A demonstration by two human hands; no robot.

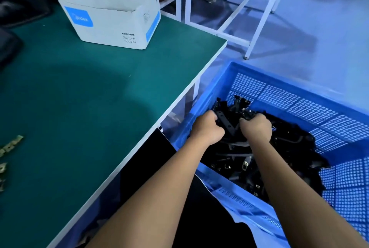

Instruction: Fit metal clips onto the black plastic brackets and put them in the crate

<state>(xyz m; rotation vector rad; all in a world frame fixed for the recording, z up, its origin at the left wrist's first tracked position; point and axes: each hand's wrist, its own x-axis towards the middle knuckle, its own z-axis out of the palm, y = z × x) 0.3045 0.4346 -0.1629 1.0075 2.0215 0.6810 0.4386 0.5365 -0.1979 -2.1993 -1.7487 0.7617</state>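
Note:
A blue perforated crate [295, 80] stands on the floor to the right of the green table and holds a heap of black plastic brackets [287, 148], some with small metal clips on them. Both my hands reach into the crate. My left hand [207, 128] and my right hand [256, 127] each grip a bunch of black brackets [229, 116] held between them just above the heap. A few loose metal clips [10, 146] lie on the table at the far left edge.
A white and blue cardboard box [111, 14] stands open at the back of the green table [79, 88]. Dark objects [18, 8] lie at the table's far left. White metal frames [259, 12] stand on the floor behind the crate.

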